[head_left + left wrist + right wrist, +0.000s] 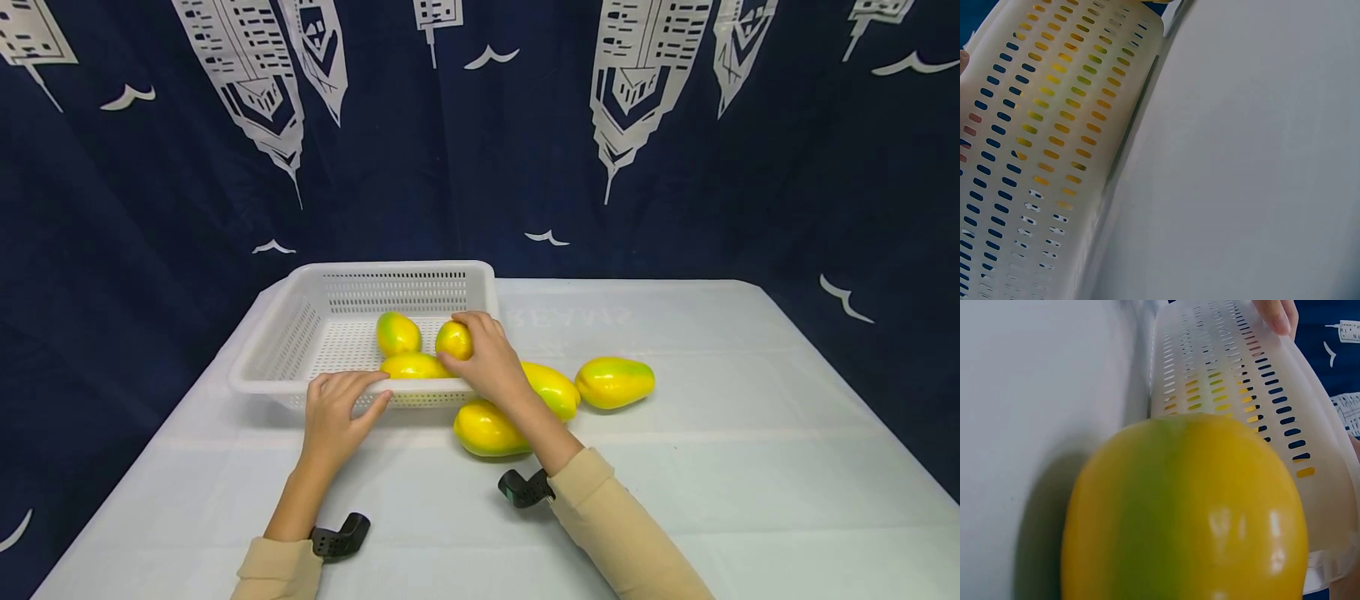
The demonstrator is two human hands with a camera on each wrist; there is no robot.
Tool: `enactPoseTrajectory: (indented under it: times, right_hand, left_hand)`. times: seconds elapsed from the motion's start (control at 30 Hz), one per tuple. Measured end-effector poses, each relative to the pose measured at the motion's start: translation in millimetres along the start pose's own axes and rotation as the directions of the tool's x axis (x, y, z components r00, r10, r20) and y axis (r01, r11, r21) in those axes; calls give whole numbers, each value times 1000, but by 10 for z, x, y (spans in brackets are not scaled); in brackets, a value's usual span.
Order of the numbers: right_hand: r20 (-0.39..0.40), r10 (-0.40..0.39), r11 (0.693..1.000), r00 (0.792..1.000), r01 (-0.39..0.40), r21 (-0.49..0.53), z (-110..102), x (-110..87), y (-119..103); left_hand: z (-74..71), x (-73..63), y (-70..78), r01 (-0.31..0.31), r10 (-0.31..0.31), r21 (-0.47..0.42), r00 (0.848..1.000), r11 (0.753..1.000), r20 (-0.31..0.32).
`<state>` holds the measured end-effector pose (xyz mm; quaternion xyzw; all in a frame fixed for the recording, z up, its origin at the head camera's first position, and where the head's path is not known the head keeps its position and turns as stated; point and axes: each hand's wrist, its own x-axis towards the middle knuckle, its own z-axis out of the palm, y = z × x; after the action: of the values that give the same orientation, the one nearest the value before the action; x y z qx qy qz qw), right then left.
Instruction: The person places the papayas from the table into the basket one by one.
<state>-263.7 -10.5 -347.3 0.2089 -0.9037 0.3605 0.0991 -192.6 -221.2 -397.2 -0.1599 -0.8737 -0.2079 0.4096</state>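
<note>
A white plastic basket (pixel 281 337) with slotted walls stands at the left of the table. Over its front rim lie the fingers of my left hand (pixel 335 417), the thumb on the outer side, gripping the wall. Inside the basket's right part, my right hand (pixel 491 358) holds a glossy yellow papaya (pixel 453 340). A yellow-green papaya (pixel 398 334) and another papaya (pixel 414 366) lie in the basket near it. Below my right forearm rests a papaya (pixel 487 429), with a second papaya (pixel 553 390) behind it; a large papaya (pixel 1185 512) fills the right wrist view.
Farther right, a single papaya (pixel 615 383) lies on the white-covered table (pixel 750 467). Behind the table hangs a dark blue curtain (pixel 465 167) with white building and bird prints. Each wrist wears a black camera mount (pixel 341 537).
</note>
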Motion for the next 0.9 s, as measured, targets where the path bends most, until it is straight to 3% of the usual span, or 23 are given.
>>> enactPoseTrajectory:
  times: [0.5, 0.9]
  right_hand:
    - [-191, 13, 974, 982, 31, 225, 49, -63, 15]
    - [-117, 10, 982, 993, 12, 190, 11, -148, 36]
  left_hand:
    - [-20, 12, 5, 12, -12, -3, 1000, 1000, 8]
    - [-12, 5, 9, 8, -8, 2, 1000, 1000, 10]
